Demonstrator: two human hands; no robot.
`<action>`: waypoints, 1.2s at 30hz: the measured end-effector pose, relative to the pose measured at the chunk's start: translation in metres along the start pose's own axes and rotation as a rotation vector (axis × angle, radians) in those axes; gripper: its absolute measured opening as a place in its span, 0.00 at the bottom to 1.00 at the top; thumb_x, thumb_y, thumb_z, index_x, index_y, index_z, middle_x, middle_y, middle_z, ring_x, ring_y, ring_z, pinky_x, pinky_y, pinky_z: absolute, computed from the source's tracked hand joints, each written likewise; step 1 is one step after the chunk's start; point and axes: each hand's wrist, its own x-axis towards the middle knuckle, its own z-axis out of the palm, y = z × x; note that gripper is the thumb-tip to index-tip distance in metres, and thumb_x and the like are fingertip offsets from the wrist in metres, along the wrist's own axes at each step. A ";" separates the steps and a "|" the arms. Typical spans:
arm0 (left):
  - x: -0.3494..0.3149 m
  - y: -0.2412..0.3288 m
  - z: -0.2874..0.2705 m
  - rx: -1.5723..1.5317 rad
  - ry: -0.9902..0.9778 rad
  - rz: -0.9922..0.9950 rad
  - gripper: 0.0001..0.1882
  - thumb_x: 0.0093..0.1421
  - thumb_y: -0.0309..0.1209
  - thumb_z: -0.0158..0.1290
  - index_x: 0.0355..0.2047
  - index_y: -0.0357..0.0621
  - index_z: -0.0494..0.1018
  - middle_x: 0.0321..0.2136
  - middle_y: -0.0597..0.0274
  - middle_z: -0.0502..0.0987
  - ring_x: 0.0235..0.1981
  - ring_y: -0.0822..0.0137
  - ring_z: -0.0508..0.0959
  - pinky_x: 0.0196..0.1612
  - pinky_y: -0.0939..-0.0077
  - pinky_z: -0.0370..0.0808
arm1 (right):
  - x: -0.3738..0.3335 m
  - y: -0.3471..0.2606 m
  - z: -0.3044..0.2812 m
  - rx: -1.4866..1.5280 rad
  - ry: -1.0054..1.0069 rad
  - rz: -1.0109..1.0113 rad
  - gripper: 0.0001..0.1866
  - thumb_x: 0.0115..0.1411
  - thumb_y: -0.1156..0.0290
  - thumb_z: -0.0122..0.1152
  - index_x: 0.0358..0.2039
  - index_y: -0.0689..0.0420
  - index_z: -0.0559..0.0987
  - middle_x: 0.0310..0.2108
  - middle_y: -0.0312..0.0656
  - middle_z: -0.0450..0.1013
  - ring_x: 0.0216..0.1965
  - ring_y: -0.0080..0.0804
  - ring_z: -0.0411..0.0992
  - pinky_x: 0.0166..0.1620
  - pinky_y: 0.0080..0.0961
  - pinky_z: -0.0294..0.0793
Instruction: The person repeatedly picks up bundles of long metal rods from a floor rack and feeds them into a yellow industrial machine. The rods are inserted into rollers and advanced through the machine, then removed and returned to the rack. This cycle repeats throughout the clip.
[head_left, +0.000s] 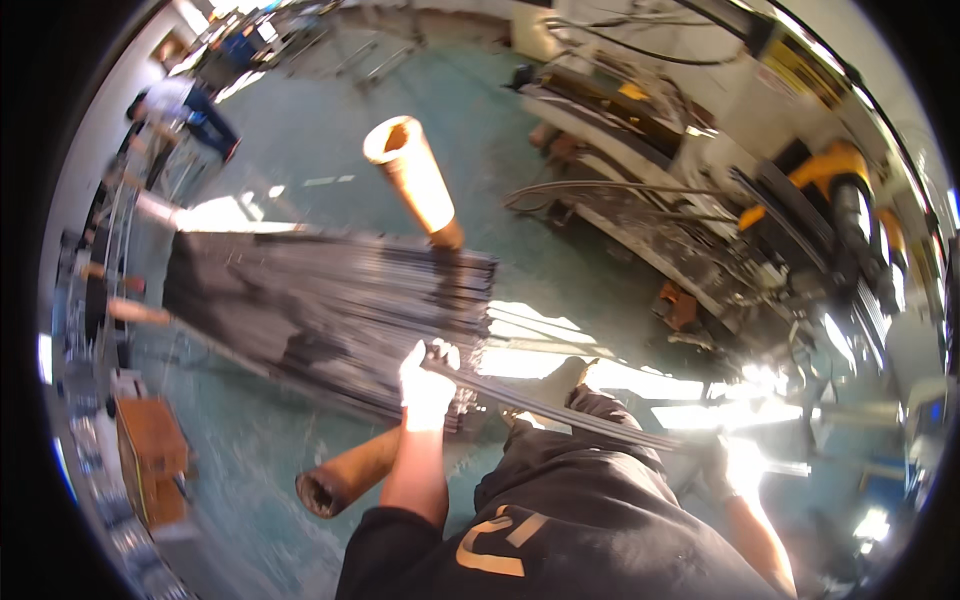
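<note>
In a pale glove, my left hand [428, 388] is closed around a few long thin metal rods [560, 408] at their left end. The rods slant across the front of my legs to my right hand [738, 466], which grips them near the other end, with short tips sticking out past it. Strong glare washes out the fingers of that hand. Just beyond and left of my left hand lies a broad stack of long dark metal bars [320, 310], their ends uneven on the near right side.
Orange-brown tubes, one upright [415, 180] and one leaning [350, 470], flank the stack. Machinery with a cluttered bed [650, 230] and cables fills the right. A wooden cabinet [150, 450] stands at left. Another person [190, 110] bends over far left. Sunlit patches cross the green floor.
</note>
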 end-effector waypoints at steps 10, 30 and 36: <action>-0.074 -0.085 0.256 0.196 -0.451 0.062 0.08 0.78 0.31 0.54 0.47 0.38 0.76 0.37 0.59 0.77 0.42 0.60 0.77 0.57 0.61 0.81 | 0.004 0.294 0.075 -0.005 0.493 0.398 0.06 0.57 0.77 0.65 0.36 0.54 0.83 0.37 0.50 0.81 0.44 0.57 0.79 0.48 0.53 0.77; 0.011 -0.254 0.535 0.611 -1.003 0.032 0.14 0.76 0.23 0.52 0.59 0.34 0.75 0.54 0.54 0.79 0.59 0.56 0.80 0.79 0.50 0.72 | 0.186 0.316 -0.059 2.391 1.405 0.438 0.13 0.77 0.71 0.68 0.56 0.63 0.79 0.45 0.46 0.82 0.47 0.41 0.82 0.57 0.38 0.85; 0.107 -0.275 0.556 0.650 -0.885 -0.005 0.06 0.80 0.29 0.54 0.48 0.40 0.78 0.48 0.56 0.83 0.52 0.55 0.82 0.73 0.48 0.77 | 0.243 0.284 -0.109 2.312 1.447 0.487 0.16 0.82 0.60 0.60 0.53 0.60 0.86 0.45 0.41 0.87 0.47 0.37 0.82 0.54 0.36 0.84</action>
